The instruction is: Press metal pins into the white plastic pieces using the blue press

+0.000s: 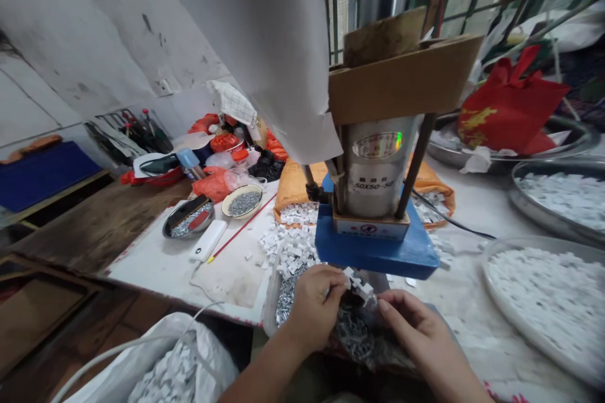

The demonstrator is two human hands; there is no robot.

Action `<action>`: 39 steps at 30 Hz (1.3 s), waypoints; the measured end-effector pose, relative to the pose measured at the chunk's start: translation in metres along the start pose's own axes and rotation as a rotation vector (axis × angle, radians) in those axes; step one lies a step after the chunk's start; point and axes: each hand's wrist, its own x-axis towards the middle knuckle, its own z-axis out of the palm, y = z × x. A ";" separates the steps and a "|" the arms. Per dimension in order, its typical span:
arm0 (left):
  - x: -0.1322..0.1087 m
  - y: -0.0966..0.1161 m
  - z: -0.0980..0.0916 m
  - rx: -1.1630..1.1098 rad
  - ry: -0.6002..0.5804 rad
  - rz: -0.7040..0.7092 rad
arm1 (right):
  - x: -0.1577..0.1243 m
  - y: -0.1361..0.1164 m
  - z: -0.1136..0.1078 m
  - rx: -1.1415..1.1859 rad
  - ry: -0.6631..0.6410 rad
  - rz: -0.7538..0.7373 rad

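Note:
My left hand (314, 307) is closed, its thumb and forefinger pinched at a short cluster of small white plastic pieces (362, 288) below the blue press base. My right hand (416, 326) has its thumb and fingertips drawn together at the cluster's right end; what lies between them is too small to make out. Beneath both hands is a heap of metal nails (354, 334). Left of my left hand, a clear plastic tray (270, 305) holds more nails and white pieces.
A press with a blue base (373, 252) stands right in front of the hands. White pieces fill a round tray (494, 283) at right. Bowls of nails (243, 201) and a red stick (246, 225) are at left. A white sack (222, 352) stands below the table edge.

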 end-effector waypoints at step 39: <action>0.004 0.001 0.005 0.077 -0.142 -0.090 | 0.017 0.015 0.009 -0.145 -0.036 -0.208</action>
